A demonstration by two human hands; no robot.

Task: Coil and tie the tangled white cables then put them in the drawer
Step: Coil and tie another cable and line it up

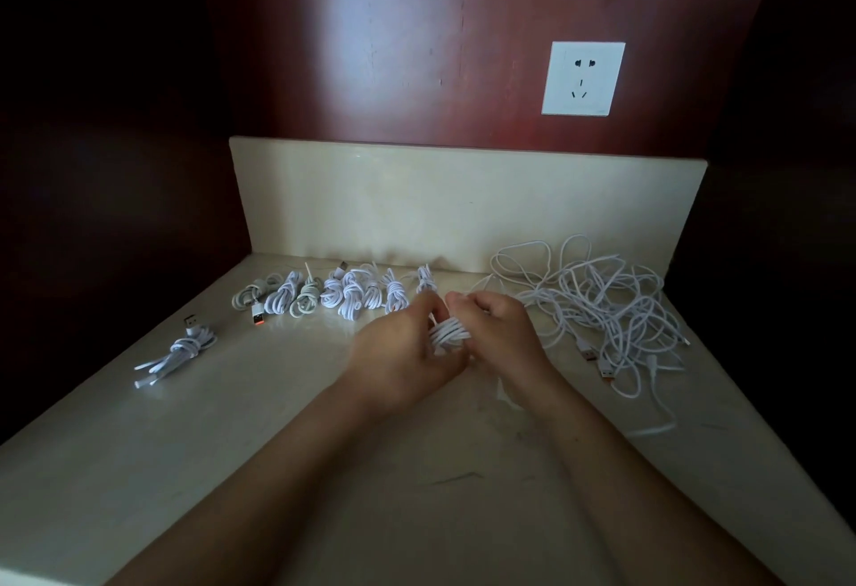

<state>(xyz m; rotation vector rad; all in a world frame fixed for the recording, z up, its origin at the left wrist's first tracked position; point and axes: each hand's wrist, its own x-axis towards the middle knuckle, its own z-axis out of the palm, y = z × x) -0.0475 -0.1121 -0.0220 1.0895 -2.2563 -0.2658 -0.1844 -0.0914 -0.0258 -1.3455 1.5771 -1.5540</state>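
Note:
A small coil of white cable (448,334) sits between my two hands above the middle of the counter. My left hand (405,351) grips its left side and my right hand (498,323) pinches it from the right. A loose tangle of white cables (602,303) with several USB plugs lies at the right. Several tied white bundles (343,293) stand in a row along the back. One more tied bundle (178,351) lies apart at the left. No drawer is in view.
The beige stone counter (278,446) has a low backsplash (463,210) behind it. A white wall socket (582,78) sits on the dark red panel above. Dark walls close in on the left and right.

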